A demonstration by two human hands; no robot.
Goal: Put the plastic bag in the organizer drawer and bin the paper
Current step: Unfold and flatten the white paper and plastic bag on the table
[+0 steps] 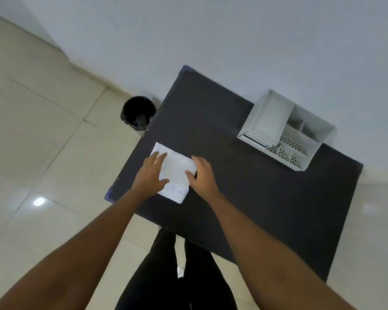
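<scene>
A flat white sheet with faint blue print (177,173) lies on the dark table (244,198) near its left edge; I cannot tell whether it is the paper, the plastic bag, or both stacked. My left hand (151,173) rests flat on its left side, fingers spread. My right hand (202,175) lies on its right edge, thumb pressing the sheet. The white desk organizer (286,130) stands at the table's far right, its drawer front facing the hands. A black bin (138,113) with a dark liner stands on the floor beside the table's far left corner.
A pale wall runs behind the table and the bin. Light floor tiles (43,142) spread to the left. My legs in dark trousers (177,276) stand at the table's near edge.
</scene>
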